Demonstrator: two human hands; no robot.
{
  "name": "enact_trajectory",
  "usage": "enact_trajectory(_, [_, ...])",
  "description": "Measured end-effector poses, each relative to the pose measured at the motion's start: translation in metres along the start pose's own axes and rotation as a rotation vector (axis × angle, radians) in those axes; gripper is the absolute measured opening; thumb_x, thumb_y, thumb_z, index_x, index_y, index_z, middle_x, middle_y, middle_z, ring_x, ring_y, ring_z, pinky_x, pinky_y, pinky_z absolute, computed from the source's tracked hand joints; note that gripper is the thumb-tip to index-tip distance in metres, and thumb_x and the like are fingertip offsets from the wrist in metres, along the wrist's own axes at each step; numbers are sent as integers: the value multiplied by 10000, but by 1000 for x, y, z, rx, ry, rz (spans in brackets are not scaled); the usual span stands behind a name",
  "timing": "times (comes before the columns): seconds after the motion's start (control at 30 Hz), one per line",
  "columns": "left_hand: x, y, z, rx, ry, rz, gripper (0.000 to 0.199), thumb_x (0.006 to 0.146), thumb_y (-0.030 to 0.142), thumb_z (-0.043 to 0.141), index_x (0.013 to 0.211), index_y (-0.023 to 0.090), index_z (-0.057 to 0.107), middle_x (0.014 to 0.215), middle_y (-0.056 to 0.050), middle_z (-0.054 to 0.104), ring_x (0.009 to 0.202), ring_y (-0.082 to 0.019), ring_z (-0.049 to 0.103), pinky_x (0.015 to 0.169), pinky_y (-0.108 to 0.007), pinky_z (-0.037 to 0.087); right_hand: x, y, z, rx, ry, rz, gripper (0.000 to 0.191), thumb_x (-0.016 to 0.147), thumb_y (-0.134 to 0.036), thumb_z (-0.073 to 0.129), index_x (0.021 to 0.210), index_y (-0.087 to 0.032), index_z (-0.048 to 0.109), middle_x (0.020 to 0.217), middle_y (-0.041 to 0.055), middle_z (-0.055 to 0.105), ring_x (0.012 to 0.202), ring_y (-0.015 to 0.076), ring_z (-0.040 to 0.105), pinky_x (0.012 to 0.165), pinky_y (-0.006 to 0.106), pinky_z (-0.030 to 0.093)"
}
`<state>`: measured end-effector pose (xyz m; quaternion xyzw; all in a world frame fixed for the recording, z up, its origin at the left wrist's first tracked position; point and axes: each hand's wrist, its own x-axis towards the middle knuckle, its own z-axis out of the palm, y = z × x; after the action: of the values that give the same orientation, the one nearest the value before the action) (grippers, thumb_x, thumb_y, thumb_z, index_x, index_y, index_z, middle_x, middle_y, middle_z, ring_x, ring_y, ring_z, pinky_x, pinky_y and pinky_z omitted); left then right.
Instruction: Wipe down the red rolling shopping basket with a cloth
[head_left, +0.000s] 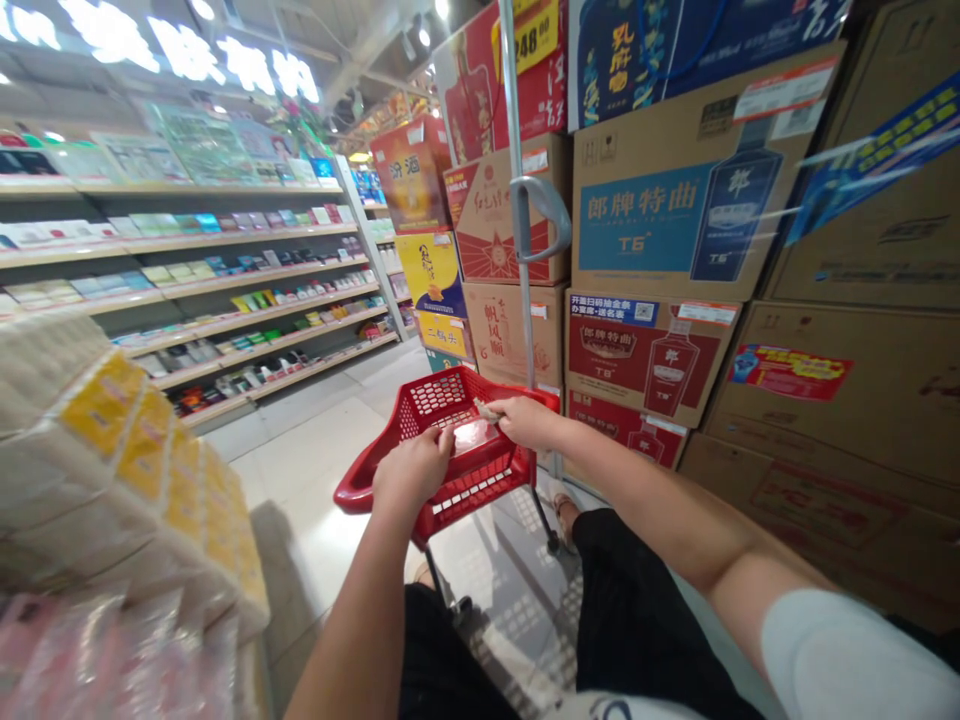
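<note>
A red plastic shopping cart (pixel 360 492) with a perforated basket stands in front of my legs. My left hand (pixel 412 465) is closed round the left part of its handle, thumb pointing forward. At the right end of the handle, my right hand (pixel 525 422) is closed over a small pale item (pixel 487 411), perhaps paper, that sticks out between the fingers. Between both hands a whitish panel (pixel 472 435) shows on the cart. The far inside of the basket shows red mesh.
Stacked liquor cartons (pixel 637 215) rise close on the right, beside a metal pole (pixel 514 100) with a grey handle (pixel 541 218). Yellow-and-white packs (pixel 161 450) are piled at the left. Stocked shelves (pixel 247 235) line the back left, beyond a tiled floor (pixel 315 440).
</note>
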<state>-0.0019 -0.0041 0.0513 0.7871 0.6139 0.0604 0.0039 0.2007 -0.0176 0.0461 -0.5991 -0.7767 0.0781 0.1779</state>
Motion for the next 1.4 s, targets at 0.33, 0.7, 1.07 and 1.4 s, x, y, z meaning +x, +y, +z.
enact_trajectory(0.33, [2,-3,6,82,28,137,534,963,437,141,1227,298,584,1182,-68,665,980,-304,645,758,-397,480,-6,-40,14,-300,78,-37,460,972,-323,303,1260,-92,577,1227,208,607,1120,281,573,945,414,425])
enact_trajectory(0.7, [10,3,8,-5,30,10,645,938,545,94,1183,265,621,1055,-121,700,966,-340,649,779,-449,481,12,-2,17,-150,184,204,545,968,-529,255,991,-208,696,1005,89,711,943,218,642,824,321,417])
enact_trajectory(1.07, [2,8,2,-12,31,0,629,939,541,126,1124,234,643,1049,-124,706,959,-315,657,787,-408,479,41,0,-7,-94,3,139,297,916,-301,459,1011,-194,719,1021,80,719,941,214,657,808,270,447])
enact_trajectory(1.4, [12,9,8,-20,43,26,640,936,555,108,1110,244,639,1022,-124,707,959,-324,660,790,-429,483,-14,-1,42,-170,425,28,394,930,-191,325,1228,-115,573,1244,148,609,1168,225,536,1018,363,370])
